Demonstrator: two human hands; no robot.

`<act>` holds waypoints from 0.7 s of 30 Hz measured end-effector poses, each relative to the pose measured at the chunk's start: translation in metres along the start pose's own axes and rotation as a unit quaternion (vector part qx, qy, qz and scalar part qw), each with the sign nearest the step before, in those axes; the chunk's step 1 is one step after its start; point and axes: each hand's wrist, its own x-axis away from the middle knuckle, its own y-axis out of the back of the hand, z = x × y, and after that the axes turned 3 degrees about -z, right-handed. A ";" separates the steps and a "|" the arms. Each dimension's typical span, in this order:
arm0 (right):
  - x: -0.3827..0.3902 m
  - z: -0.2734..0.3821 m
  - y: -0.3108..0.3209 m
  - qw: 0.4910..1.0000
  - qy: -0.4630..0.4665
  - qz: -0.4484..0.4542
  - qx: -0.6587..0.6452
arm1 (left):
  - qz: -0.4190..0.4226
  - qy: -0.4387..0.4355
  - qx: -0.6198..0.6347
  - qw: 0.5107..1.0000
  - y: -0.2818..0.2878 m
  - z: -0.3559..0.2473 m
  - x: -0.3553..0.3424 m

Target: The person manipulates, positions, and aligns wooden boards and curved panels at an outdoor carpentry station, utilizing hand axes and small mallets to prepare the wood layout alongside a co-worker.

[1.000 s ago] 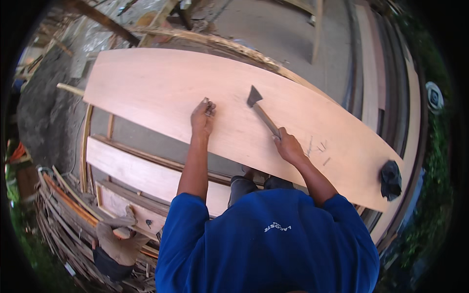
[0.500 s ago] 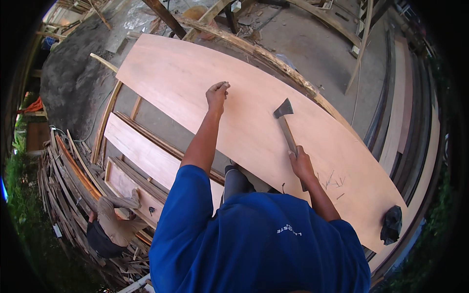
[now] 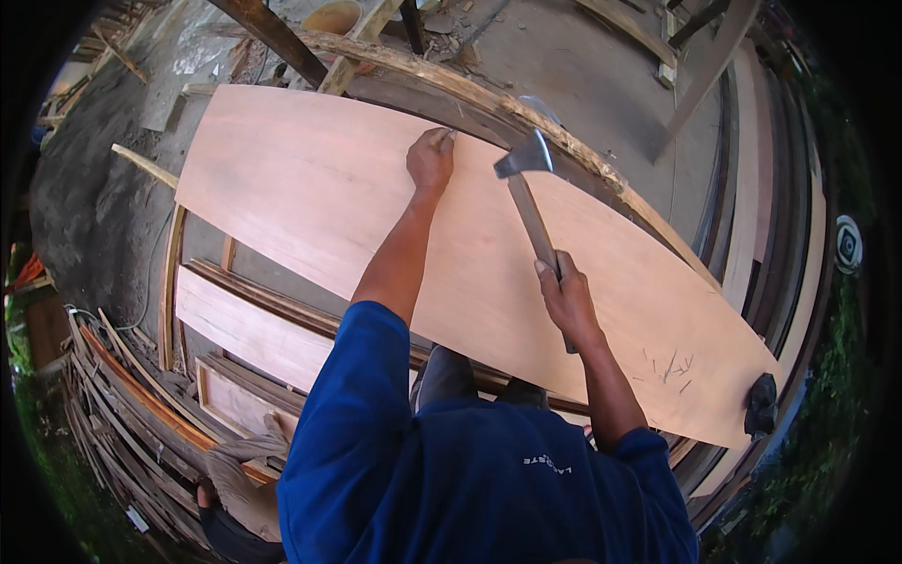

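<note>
A long, pale pink plywood panel (image 3: 282, 179) with a curved far edge lies across the timber below me. My left hand (image 3: 429, 160) is at that far edge, fingers pinched on something small that I cannot make out. My right hand (image 3: 564, 291) grips a hatchet (image 3: 524, 155) by its wooden handle (image 3: 534, 221), its metal head raised near the far edge, right of my left hand. Several loose nails (image 3: 669, 371) lie on the right part of the panel, beside a crumpled black bag (image 3: 761, 404) at its right end.
A rough beam (image 3: 451, 80) runs behind the panel. Lower left are another pale board (image 3: 244, 329), piled scrap wood (image 3: 122, 414) and a crouching person (image 3: 240, 479). Long stacked planks (image 3: 770, 188) lie at the right. Timber posts (image 3: 249, 47) stand at the top.
My left hand has moved forward to the panel's far edge. The hatchet, still in my right hand, has come up, its head now higher and closer to that edge. The view has shifted slightly.
</note>
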 end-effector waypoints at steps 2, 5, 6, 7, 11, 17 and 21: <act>-0.007 0.044 0.002 0.999 0.032 -0.022 0.004 | 0.013 -0.011 -0.016 1.000 0.006 -0.001 0.000; -0.024 0.086 -0.006 0.992 0.095 -0.074 0.021 | 0.015 -0.043 -0.021 0.999 0.010 -0.002 -0.001; -0.032 0.095 -0.011 0.986 0.125 -0.102 0.032 | 0.012 -0.055 -0.018 0.998 0.009 -0.002 -0.001; -0.042 0.099 -0.018 0.980 0.143 -0.126 0.058 | 0.009 -0.066 -0.015 0.998 0.009 -0.002 0.000; -0.089 0.074 -0.054 0.971 0.103 -0.093 0.195 | 0.021 -0.071 -0.015 0.997 0.003 -0.002 0.001; -0.082 0.073 -0.051 0.981 0.054 -0.066 0.172 | 0.056 -0.049 -0.033 0.997 0.007 0.003 0.003; -0.067 0.098 -0.048 0.966 0.162 -0.198 0.041 | 0.029 -0.001 0.068 0.997 0.021 0.010 0.004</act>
